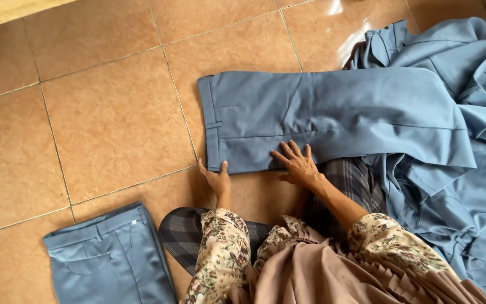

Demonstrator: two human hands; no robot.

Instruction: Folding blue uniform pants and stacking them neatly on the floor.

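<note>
blue trousers (322, 121) lie flat on the tiled floor (102, 112), centre of the frame, waistband toward the left, legs running right into a heap of blue garments (468, 169) at the right edge. left hand (216, 179) at the lower left corner of the waistband: grip closed on the fabric edge, thumb on top and fingers beneath, a pinch hold. right hand (296, 163) just right of it, grip fully open, palm down with fingers spread, pressing flat on the lower edge of the trousers and holding nothing. folded blue trousers (108, 259) lie in the lower left of the frame, well apart. floral sleeves (220, 247) and a checked cloth (355, 180) at bottom centre.
</note>
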